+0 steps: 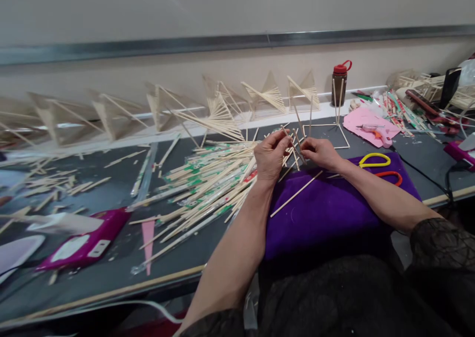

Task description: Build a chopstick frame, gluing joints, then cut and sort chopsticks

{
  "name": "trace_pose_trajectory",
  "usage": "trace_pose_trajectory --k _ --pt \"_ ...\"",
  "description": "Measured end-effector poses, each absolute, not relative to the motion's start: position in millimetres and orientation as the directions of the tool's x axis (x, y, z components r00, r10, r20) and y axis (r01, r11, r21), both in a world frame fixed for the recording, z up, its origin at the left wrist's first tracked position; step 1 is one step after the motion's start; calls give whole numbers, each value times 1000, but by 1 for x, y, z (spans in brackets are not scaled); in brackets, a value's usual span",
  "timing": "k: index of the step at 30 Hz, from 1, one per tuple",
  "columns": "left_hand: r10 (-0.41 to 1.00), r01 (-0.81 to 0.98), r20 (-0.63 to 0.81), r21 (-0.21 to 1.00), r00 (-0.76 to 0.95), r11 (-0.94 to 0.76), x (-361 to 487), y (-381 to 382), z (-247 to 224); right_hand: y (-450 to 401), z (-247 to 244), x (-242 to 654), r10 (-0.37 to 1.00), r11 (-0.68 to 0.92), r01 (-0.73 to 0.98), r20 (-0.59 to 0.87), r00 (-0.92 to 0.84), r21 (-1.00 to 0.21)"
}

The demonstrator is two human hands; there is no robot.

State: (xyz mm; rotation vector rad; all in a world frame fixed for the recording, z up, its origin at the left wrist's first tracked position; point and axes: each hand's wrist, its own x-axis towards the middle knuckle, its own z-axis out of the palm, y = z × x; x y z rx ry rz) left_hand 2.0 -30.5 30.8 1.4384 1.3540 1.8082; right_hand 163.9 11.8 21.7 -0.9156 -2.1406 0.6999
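My left hand (272,154) pinches a thin wooden chopstick (288,136) that slants down to the right. My right hand (319,154) has its fingertips closed at the lower end of the same stick, though the exact grip is small and partly hidden. Under both wrists lies a purple cloth (311,223), on which one loose chopstick (296,194) rests. Scissors (374,161) with one yellow and one red handle lie on the cloth beneath my right forearm. Just behind my right hand is a square chopstick frame (343,135) with sticks rising from it.
Left of my hands spreads a heap of wrapped and bare chopsticks (208,178). Twisted stick structures (263,97) line the wall. A bottle (339,84) with a red cap stands behind the frame. Pink paper bears a glue gun (376,133). A magenta power strip (89,240) lies left.
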Motion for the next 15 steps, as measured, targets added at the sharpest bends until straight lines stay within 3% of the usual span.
trace_pose_trajectory --k 15 --pt "827 203 434 900 -357 -385 6 -33 34 10 20 161 746 640 418 393 -537 -645"
